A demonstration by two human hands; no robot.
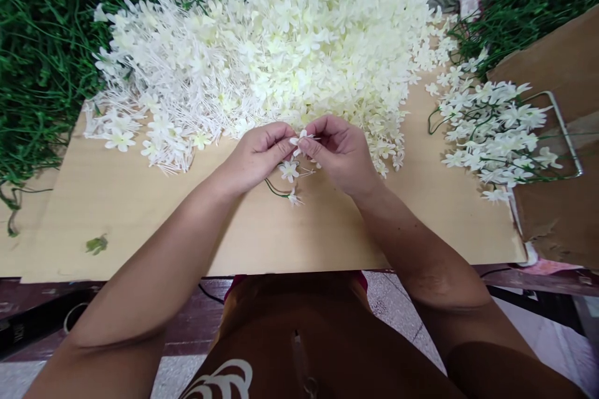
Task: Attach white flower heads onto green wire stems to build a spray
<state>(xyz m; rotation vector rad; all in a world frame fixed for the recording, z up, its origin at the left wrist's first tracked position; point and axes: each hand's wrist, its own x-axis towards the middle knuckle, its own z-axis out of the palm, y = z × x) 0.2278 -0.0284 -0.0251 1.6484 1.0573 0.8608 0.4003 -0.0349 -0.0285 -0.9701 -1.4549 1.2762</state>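
Observation:
Both hands meet over the middle of the board, fingers pinched together. My left hand (262,153) is closed on an artificial flower stem (276,191), whose thin green branches hang below it with small white blossoms at their ends. My right hand (344,153) is closed on a white artificial flower (300,139), held between thumb and forefinger right at the left fingertips. Just under the fingers shows another white blossom (289,170). Whether the flower in the right fingers is fixed on the stem, I cannot tell.
A large heap of loose white flowers (304,43) covers the back of the board (299,237). Green stems (42,56) pile up at the left, more green stems (538,6) at the back right. Flowered stems (496,131) lie at the right beside a metal frame (564,124) and cardboard (556,212).

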